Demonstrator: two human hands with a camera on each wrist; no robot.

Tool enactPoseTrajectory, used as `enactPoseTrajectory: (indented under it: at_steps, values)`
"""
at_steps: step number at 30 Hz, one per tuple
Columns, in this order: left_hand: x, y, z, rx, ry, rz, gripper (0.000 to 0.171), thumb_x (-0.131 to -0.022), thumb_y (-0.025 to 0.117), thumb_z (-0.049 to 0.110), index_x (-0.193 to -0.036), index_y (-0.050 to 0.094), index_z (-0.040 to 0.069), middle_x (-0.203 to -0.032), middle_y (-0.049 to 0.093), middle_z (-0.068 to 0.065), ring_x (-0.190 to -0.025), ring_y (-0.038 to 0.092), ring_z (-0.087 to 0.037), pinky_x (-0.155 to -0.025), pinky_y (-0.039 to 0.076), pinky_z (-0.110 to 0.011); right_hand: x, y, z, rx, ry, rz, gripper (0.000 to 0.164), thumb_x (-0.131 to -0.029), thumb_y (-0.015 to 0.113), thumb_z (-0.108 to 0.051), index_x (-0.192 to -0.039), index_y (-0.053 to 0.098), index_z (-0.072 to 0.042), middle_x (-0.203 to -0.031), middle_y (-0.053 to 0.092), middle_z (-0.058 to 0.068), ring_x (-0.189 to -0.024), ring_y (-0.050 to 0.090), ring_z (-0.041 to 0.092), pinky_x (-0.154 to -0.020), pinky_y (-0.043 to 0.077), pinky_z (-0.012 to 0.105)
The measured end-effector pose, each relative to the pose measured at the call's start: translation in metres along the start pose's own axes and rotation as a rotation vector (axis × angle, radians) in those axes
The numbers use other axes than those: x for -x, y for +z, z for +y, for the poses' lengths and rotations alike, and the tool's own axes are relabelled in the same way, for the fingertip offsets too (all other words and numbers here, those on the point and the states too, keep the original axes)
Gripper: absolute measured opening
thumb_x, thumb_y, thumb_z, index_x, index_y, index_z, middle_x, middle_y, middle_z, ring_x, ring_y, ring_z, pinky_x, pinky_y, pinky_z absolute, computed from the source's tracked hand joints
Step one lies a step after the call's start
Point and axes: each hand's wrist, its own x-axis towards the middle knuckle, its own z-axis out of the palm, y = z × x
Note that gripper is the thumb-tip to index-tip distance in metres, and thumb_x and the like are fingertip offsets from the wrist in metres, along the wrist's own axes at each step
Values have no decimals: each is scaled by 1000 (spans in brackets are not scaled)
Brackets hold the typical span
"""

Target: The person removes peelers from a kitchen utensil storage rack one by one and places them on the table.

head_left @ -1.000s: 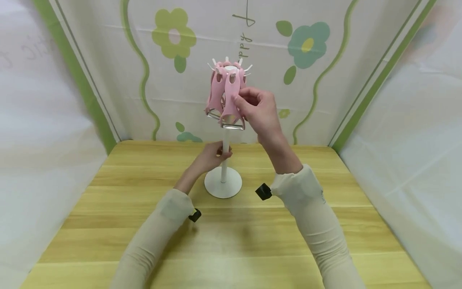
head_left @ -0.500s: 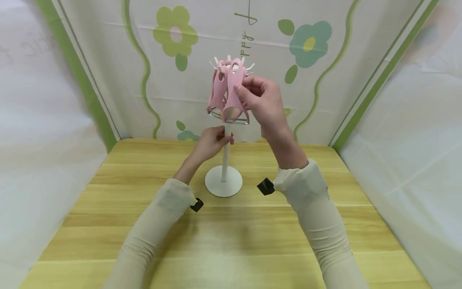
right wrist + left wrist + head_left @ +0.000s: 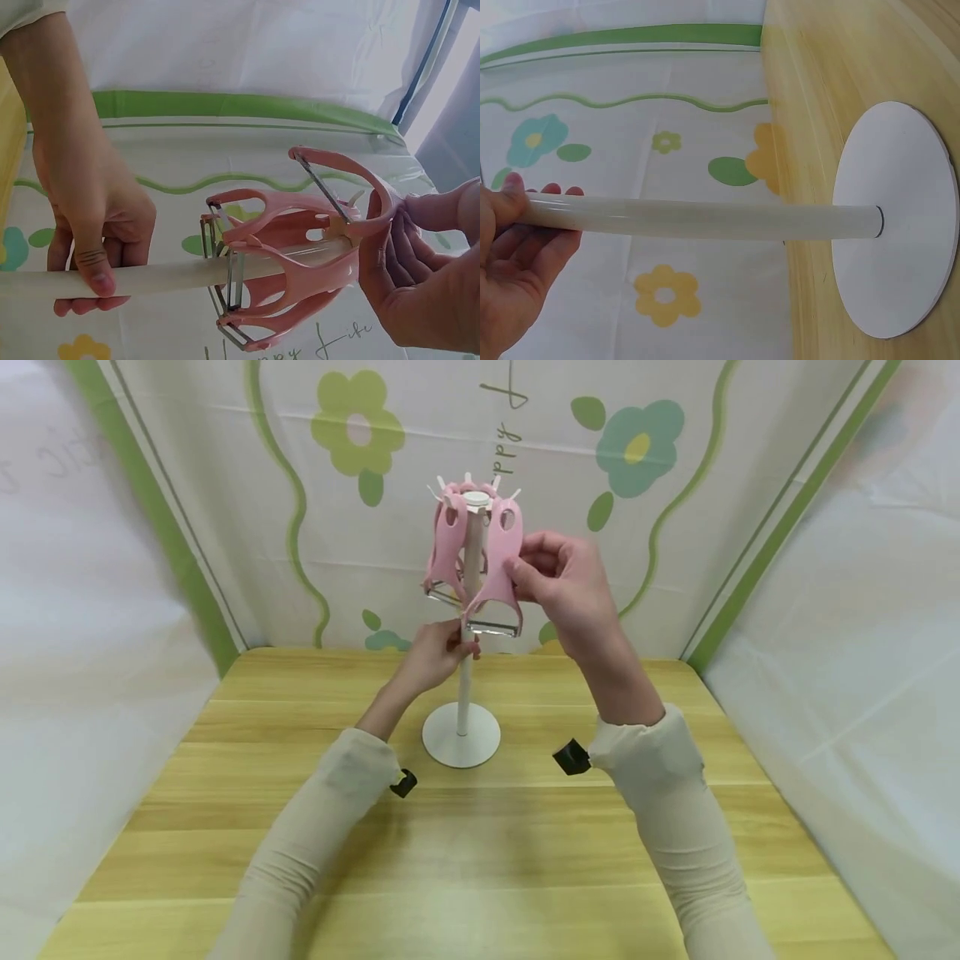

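Note:
In the head view my right hand [image 3: 570, 585] pinches a pink peeler [image 3: 507, 547] by its handle edge, blade end down, at the right side of the white stand's hooked top [image 3: 476, 498]. In the right wrist view this held peeler [image 3: 349, 161] stands out from the others, its metal blade angled away. Several more pink peelers [image 3: 300, 274] hang from hooks around the pole. Lower down, my left hand [image 3: 431, 656] grips the white pole [image 3: 705, 219], thumb on one side and fingers on the other. The pole rises upright from a round white base [image 3: 461, 737].
The stand rests on a wooden table [image 3: 465, 860] toward its back edge. Behind it hangs a white curtain [image 3: 442, 410] printed with flowers and green lines, and white sheets close off both sides. A small black device [image 3: 572, 757] sits at the right cuff.
My right hand has lifted one peeler up off its place among the others, then brought it right and lower, apart from the pole. My left hand has slid higher on the pole.

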Motion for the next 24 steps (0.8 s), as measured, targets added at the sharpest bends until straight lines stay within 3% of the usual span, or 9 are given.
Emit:
enactPoseTrajectory:
  at_steps: [6, 10, 24]
  values:
    - [1, 0, 1, -2, -30, -7, 10, -91, 59, 9, -95, 62, 1, -84, 69, -10, -76, 66, -19, -73, 55, -32, 11, -12, 12, 71, 71, -9, 16, -86, 62, 2, -99, 60, 11, -78, 67, 7, -71, 65, 15, -66, 57, 25]
    - [1, 1, -1, -9, -13, 10, 11, -90, 61, 10, -93, 62, 0, -84, 69, -11, -76, 67, -20, -72, 56, -32, 20, -19, 22, 116, 125, -13, 18, -86, 62, 1, -101, 60, 10, -81, 66, 6, -73, 65, 14, -66, 56, 24]
    - [7, -4, -3, 61, -31, 69, 5, -88, 61, 3, -89, 60, -3, -82, 68, -14, -72, 67, -20, -71, 57, -28, 45, -24, 69, 133, 236, -41, 20, -87, 59, 6, -105, 57, 13, -80, 64, 4, -70, 65, 11, -67, 57, 26]
